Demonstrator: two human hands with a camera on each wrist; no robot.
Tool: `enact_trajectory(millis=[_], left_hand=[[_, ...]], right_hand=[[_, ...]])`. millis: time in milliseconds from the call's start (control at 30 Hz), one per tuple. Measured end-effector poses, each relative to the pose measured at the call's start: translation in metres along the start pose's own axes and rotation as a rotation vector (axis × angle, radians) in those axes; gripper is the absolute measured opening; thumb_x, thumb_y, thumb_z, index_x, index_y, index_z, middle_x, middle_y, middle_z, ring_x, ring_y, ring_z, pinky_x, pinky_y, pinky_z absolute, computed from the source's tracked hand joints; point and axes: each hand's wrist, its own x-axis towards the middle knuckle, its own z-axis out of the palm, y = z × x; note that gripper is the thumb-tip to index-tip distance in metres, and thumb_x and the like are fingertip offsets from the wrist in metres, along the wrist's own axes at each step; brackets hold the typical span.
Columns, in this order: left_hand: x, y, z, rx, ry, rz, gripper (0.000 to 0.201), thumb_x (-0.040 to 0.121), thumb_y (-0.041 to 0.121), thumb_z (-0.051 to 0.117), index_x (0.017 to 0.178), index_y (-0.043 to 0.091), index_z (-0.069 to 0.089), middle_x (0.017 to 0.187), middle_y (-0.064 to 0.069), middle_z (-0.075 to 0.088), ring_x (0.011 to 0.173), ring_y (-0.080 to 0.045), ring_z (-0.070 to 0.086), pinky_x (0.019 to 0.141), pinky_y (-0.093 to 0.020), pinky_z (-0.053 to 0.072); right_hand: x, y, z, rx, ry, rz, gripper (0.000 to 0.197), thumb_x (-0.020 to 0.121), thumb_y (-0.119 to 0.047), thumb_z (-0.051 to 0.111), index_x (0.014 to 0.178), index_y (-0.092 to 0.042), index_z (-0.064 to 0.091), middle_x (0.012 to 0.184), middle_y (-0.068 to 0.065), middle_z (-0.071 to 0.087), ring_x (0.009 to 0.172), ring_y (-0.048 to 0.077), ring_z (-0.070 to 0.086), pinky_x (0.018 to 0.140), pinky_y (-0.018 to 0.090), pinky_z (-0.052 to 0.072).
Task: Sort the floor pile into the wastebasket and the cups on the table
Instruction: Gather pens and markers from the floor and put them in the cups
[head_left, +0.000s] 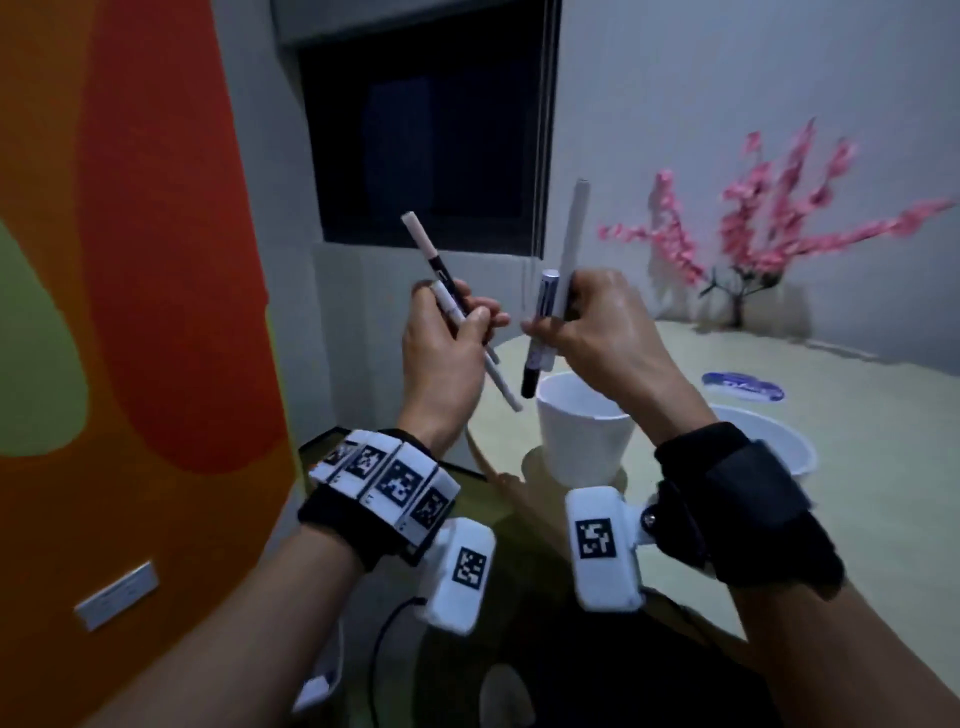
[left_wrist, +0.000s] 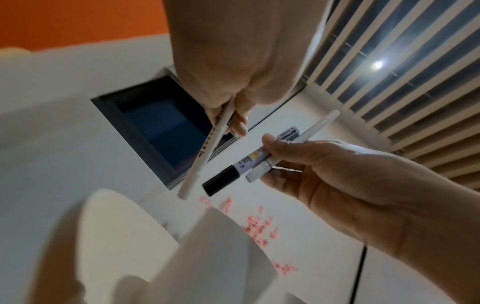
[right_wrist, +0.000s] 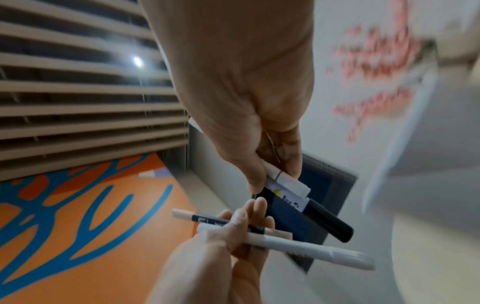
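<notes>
Seemingly two pens (head_left: 457, 306) per clenched hands (left (head_left: 441, 353), right (head_left: 597, 322)), above two white cups (head_left: 582, 431).

Bare forearms, no sleeves seen. Left wrist band (head_left: 375, 499): black fabric, row of white tiles printed with black square-code markers. White rounded camera housing (head_left: 457, 574) hung below it, one black code marker on face, thin black cable (head_left: 382, 649) trailed from it. Right wrist strap (head_left: 748, 499): black, wide, padded. White camera housing (head_left: 605, 548) fixed by bracket, silver screw (head_left: 648, 518) seen, one code marker.
</notes>
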Motion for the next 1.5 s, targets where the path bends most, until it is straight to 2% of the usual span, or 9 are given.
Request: enact_trajectory(millis=[100, 300, 400, 600, 833, 933, 1100, 1233, 1500], left_hand=[[-0.002, 0.005, 0.045, 0.028, -0.023, 0.043, 0.016, 0.096, 0.008, 0.055, 0.108, 0.016, 0.048, 0.099, 0.0, 0.07, 0.09, -0.006, 0.071, 0.081, -0.039, 0.059], [0.006, 0.024, 0.075, 0.024, 0.036, 0.153, 0.02, 0.096, 0.005, 0.056, 0.113, 0.012, 0.049, 0.095, 0.001, 0.068, 0.087, -0.005, 0.071, 0.086, -0.034, 0.058], [0.005, 0.043, 0.088, -0.104, -0.021, 0.176, 0.023, 0.096, 0.003, 0.054, 0.119, 0.007, 0.05, 0.099, -0.004, 0.067, 0.087, -0.01, 0.071, 0.085, -0.03, 0.058], [-0.036, 0.044, 0.143, -0.244, -0.216, -0.061, 0.02, 0.096, 0.003, 0.053, 0.116, 0.007, 0.052, 0.101, -0.009, 0.066, 0.09, -0.017, 0.071, 0.085, -0.037, 0.059], [-0.068, 0.016, 0.16, -0.045, -0.321, -0.154, 0.025, 0.09, 0.008, 0.063, 0.111, 0.018, 0.052, 0.098, -0.001, 0.067, 0.091, -0.011, 0.07, 0.083, -0.043, 0.059], [-0.068, 0.011, 0.154, 0.079, -0.356, -0.163, 0.04, 0.086, 0.017, 0.071, 0.119, 0.026, 0.051, 0.106, 0.005, 0.065, 0.101, -0.011, 0.063, 0.09, -0.036, 0.056], [-0.05, 0.02, 0.123, 0.138, -0.358, -0.074, 0.042, 0.089, 0.024, 0.068, 0.127, 0.021, 0.051, 0.12, 0.005, 0.062, 0.111, -0.008, 0.058, 0.097, -0.032, 0.051], [-0.026, 0.024, 0.066, 0.168, -0.242, -0.02, 0.026, 0.089, 0.023, 0.067, 0.115, 0.02, 0.064, 0.11, 0.007, 0.068, 0.103, -0.004, 0.064, 0.093, -0.032, 0.055], [-0.033, -0.032, -0.117, 0.31, 0.071, -0.19, 0.011, 0.088, 0.009, 0.061, 0.097, 0.007, 0.068, 0.087, -0.009, 0.072, 0.075, -0.014, 0.071, 0.069, -0.029, 0.059]], right_hand=[[0.006, 0.025, -0.039, -0.035, 0.076, 0.056, 0.016, 0.076, -0.019, 0.08, 0.077, -0.013, 0.065, 0.075, 0.007, 0.071, 0.072, 0.023, 0.07, 0.07, 0.046, 0.059], [-0.01, 0.048, -0.097, -0.085, 0.122, 0.125, 0.017, 0.078, -0.021, 0.079, 0.079, -0.01, 0.067, 0.074, 0.005, 0.073, 0.071, 0.021, 0.072, 0.064, 0.038, 0.059], [-0.017, 0.054, -0.13, -0.058, 0.138, 0.168, 0.016, 0.076, -0.02, 0.081, 0.079, -0.009, 0.07, 0.071, 0.004, 0.074, 0.067, 0.019, 0.073, 0.07, 0.046, 0.061], [-0.042, 0.067, -0.141, -0.052, -0.005, 0.307, 0.021, 0.074, -0.015, 0.084, 0.087, -0.007, 0.07, 0.075, 0.008, 0.074, 0.069, 0.021, 0.074, 0.069, 0.039, 0.063], [-0.059, 0.08, -0.133, -0.123, -0.045, 0.375, 0.017, 0.071, -0.014, 0.085, 0.079, -0.006, 0.072, 0.074, 0.012, 0.074, 0.066, 0.022, 0.074, 0.066, 0.044, 0.063], [-0.057, 0.075, -0.137, -0.227, -0.054, 0.371, 0.025, 0.073, -0.025, 0.083, 0.076, -0.004, 0.069, 0.077, 0.014, 0.072, 0.069, 0.025, 0.071, 0.064, 0.042, 0.061], [-0.046, 0.037, -0.137, -0.405, 0.056, 0.203, 0.032, 0.08, -0.032, 0.078, 0.1, -0.009, 0.069, 0.102, 0.009, 0.069, 0.084, 0.018, 0.063, 0.074, 0.035, 0.055], [-0.035, -0.012, -0.1, -0.306, 0.066, 0.025, 0.025, 0.083, -0.034, 0.074, 0.095, -0.013, 0.073, 0.09, 0.001, 0.071, 0.08, 0.013, 0.065, 0.067, 0.026, 0.049], [-0.066, -0.025, 0.102, 0.068, -0.396, 0.002, 0.019, 0.085, -0.032, 0.07, 0.079, -0.014, 0.072, 0.067, 0.002, 0.072, 0.061, 0.013, 0.07, 0.064, 0.038, 0.061]])
